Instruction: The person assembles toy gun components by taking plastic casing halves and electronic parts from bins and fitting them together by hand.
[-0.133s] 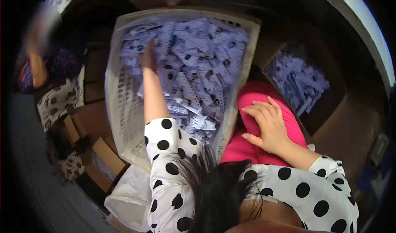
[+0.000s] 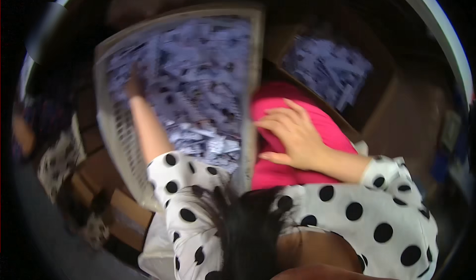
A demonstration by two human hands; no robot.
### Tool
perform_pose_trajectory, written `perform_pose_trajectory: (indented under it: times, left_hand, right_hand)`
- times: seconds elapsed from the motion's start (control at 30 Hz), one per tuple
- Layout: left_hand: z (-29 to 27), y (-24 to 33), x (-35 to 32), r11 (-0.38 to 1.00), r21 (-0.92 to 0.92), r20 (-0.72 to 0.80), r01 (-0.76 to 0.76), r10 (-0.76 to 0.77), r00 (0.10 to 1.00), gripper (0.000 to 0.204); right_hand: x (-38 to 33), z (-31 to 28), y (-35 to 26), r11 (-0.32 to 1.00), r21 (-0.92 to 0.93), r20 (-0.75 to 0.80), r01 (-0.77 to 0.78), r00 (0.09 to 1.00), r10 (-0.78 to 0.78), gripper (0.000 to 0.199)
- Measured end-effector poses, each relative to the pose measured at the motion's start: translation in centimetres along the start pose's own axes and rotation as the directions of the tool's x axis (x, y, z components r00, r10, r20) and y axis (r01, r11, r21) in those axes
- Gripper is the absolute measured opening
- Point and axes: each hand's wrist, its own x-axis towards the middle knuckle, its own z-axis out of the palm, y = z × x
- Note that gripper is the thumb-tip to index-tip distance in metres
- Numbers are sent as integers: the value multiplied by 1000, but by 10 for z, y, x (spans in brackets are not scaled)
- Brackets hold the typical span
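A big white plastic basket [image 2: 254, 57] stands before me, heaped with small white plastic-looking pieces [image 2: 198, 64], several with dark round spots. My left hand [image 2: 135, 85] reaches to the far left part of the heap, its fingers smeared and half lost among the pieces. Whether it grips any of them does not show. On my pink-trousered knee [image 2: 327, 131] rests my right hand [image 2: 297, 141], fingers loosely spread and nothing in it.
Right of the basket stands a brown cardboard box [image 2: 379, 111] holding more white pieces [image 2: 329, 69]. Smaller cardboard boxes [image 2: 130, 211] and a patterned cloth [image 2: 62, 161] lie at the left. A white bag [image 2: 157, 248] sits by my left elbow. Another person's arm [image 2: 24, 135] shows at the far left.
The whole view has swung, so the basket and boxes appear farther left and the picture is blurred. My left hand remains in the heap and my right hand on the knee.
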Motion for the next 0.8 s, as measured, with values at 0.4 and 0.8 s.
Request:
perform_pose_trajectory:
  times: [0.4,0.8]
  left_hand:
    - [-121,217,-273,379,-912,-8,156,-398,917,52]
    - [-31,191,-482,-196,-841,540,504,-369,757,43]
  right_hand:
    - [-89,46,329,28,918,34,-397,148,988,41]
    - [7,130,430,-245,925,296,-290,146,944,66]
